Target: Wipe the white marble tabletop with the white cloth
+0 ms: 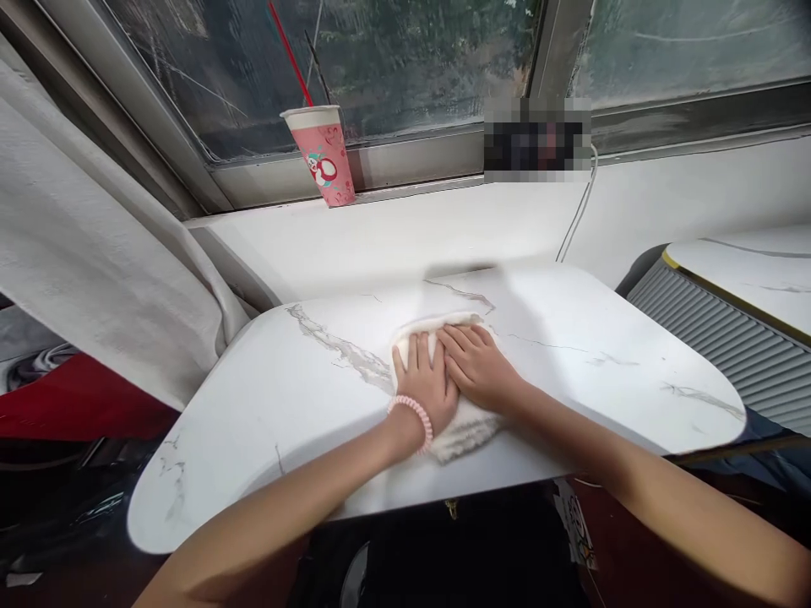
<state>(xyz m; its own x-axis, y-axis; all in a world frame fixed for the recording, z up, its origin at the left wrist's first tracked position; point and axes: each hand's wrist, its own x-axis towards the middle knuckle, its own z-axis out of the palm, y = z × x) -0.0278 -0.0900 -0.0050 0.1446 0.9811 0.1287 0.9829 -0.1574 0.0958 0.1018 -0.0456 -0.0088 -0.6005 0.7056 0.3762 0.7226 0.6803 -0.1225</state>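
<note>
Item: 1 cloth point(472, 435), white, plush-looking.
Location: spread on the bench point(608, 414), near its middle, beneath both hands; far margin showing past the fingers, near portion uneven, lying toward the front edge.
Hands: left hand point(427, 384), palm down on the cloth, fingers extended and spread, not clenched; right hand point(478, 365), just beside it, palm down, fingers closer together, likewise laid flat rather than gripping. 1 pink coiled band point(421, 414) at the left wrist.
Handling (judged): light; soft and limp, with little stiffness of its own; not fragile. Likely to bunch if pushed from 1 edge; should slide readily over the smooth-looking top. Dampness: cannot be told.
Hold (judged): for sliding, broad pressure of both palms over the middle; for lifting, a pinch at the exposed near edge or far margin.
Surroundings: 1 pink cup point(326, 160) with 1 red straw point(291, 55), standing by the window frame point(415, 162), well apart from the cloth.
</note>
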